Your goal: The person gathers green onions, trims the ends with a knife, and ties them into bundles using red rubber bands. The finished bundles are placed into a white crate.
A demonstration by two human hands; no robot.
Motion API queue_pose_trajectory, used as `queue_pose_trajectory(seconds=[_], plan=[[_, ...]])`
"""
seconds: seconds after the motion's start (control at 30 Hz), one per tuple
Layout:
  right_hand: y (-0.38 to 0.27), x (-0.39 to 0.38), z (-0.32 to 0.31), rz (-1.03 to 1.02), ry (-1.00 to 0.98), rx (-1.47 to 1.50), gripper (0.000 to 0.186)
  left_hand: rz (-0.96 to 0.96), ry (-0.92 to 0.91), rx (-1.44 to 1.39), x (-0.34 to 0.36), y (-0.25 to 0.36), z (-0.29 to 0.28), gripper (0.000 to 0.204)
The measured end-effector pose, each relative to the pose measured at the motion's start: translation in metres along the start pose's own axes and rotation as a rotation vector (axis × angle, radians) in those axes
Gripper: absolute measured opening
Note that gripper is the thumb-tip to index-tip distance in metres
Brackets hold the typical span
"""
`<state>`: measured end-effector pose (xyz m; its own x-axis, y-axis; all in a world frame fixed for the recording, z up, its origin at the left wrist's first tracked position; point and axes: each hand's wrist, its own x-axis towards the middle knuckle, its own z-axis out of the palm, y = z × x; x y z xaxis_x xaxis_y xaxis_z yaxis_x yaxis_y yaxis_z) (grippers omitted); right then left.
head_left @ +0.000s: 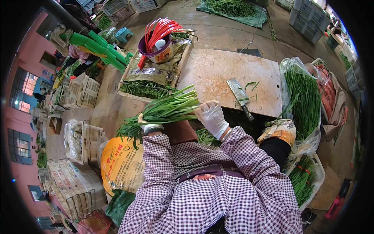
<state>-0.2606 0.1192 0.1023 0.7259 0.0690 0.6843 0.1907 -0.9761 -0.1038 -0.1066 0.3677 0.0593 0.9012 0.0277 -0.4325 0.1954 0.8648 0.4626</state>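
Observation:
My left hand (150, 125), in a white glove, is closed round the leafy middle of a bunch of garlic chives (167, 106). The bunch lies slantwise, its pale stem ends up to the right and its dark leaf tips hanging down at the left. My right hand (213, 118), gloved too, pinches at the stem ends, with thumb and forefinger together. Beyond my right hand, a cleaver (238, 90) with a dark handle rests on a worn board (210, 74). A few cut green scraps (251, 85) lie beside its blade.
A purple-rimmed bucket (156, 50) with red strips stands on a covered crate (144, 90) at the far left. Right of the board, a clear bag (286, 78) holds long chives. A yellow sack (124, 165) is by my left arm, and a chive-filled crate (317, 177) by my right.

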Motion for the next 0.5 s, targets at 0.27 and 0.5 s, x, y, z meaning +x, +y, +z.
queue_pose_trajectory(seconds=[0.27,0.5], plan=[[0.067,-0.048,-0.003,0.478,-0.427,0.129,0.016,-0.189,-0.557,-0.268,0.009,0.011,-0.032,0.032],[0.037,0.012,-0.012,0.337,-0.153,0.722,0.035,-0.044,-0.936,-0.205,-0.029,-0.014,0.027,0.02]])
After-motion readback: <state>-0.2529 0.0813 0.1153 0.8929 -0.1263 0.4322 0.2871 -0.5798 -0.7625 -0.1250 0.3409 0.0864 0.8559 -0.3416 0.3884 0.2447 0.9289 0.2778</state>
